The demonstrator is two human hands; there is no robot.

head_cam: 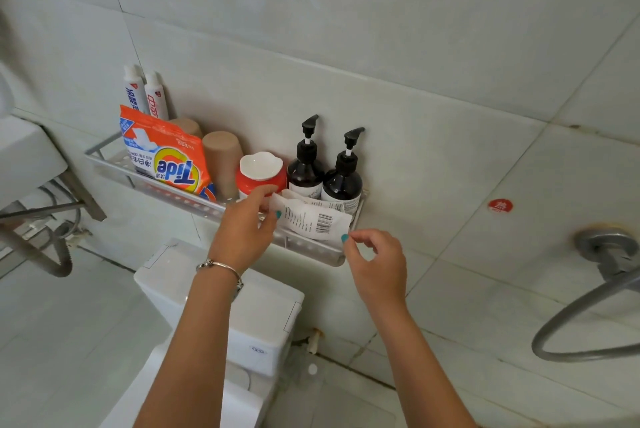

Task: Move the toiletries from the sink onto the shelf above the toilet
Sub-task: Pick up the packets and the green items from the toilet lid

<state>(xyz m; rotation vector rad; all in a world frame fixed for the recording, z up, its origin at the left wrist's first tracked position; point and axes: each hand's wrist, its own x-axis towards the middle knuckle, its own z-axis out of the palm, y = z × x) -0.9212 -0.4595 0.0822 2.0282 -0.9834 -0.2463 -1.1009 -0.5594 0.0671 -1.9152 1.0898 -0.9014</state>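
My left hand (pixel 247 220) pinches one end of the soft white tube (pixel 311 221) (barcode up), my right hand (pixel 375 259) nips the crimped other end; it lies on the perforated metal shelf (pixel 114 164) before two glossy dark pump bottles (pixel 325 175)

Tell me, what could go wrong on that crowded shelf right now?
The white packet lies on the shelf's front right edge, ahead of the pump bottles; it might slide off toward the toilet tank. The left hand works close to the red jar and could nudge it. The Tide bag leans over the rail.
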